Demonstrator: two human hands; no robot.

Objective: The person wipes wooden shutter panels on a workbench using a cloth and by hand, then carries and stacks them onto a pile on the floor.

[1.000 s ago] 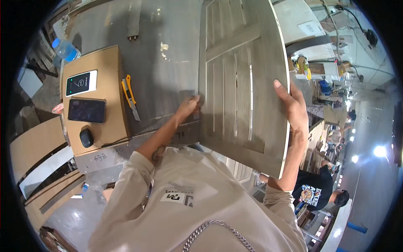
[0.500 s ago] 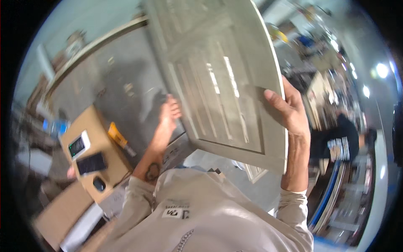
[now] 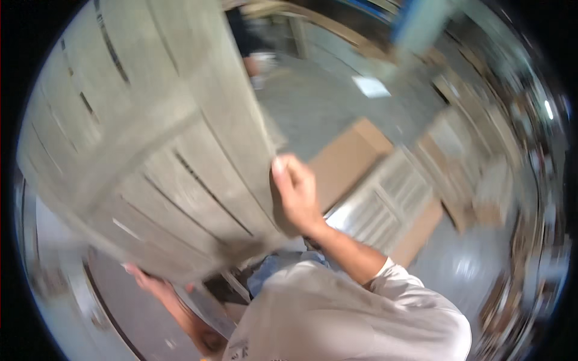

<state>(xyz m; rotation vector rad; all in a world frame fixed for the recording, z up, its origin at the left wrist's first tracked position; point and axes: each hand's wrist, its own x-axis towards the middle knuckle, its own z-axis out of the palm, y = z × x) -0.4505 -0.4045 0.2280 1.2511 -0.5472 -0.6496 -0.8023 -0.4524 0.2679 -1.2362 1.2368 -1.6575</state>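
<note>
A large greyish-beige wooden door panel (image 3: 180, 135) with vertical grooves and a curved cross rail fills the left of the view, held tilted in front of me. My right hand (image 3: 297, 195) is closed around its right edge near the lower corner, the thumb on the face toward me. At the lower edge, my left hand (image 3: 153, 286) holds the panel from below. Blur and the panel itself hide part of those fingers. Both forearms come from the lower edge of the view.
Right of the panel, an open cardboard box (image 3: 346, 161) holds another slatted panel (image 3: 391, 195). A white sheet (image 3: 371, 86) lies on the grey floor. Stacked boards and cardboard (image 3: 460, 150) stand farther right. Another person's leg (image 3: 248, 51) shows behind the panel. A grey worktop (image 3: 123, 301) is at lower left.
The view has swung away from the worktop with the phone and yellow cutter toward the floor and box. My left hand, apart from the panel's face before, is now at its lower edge.
</note>
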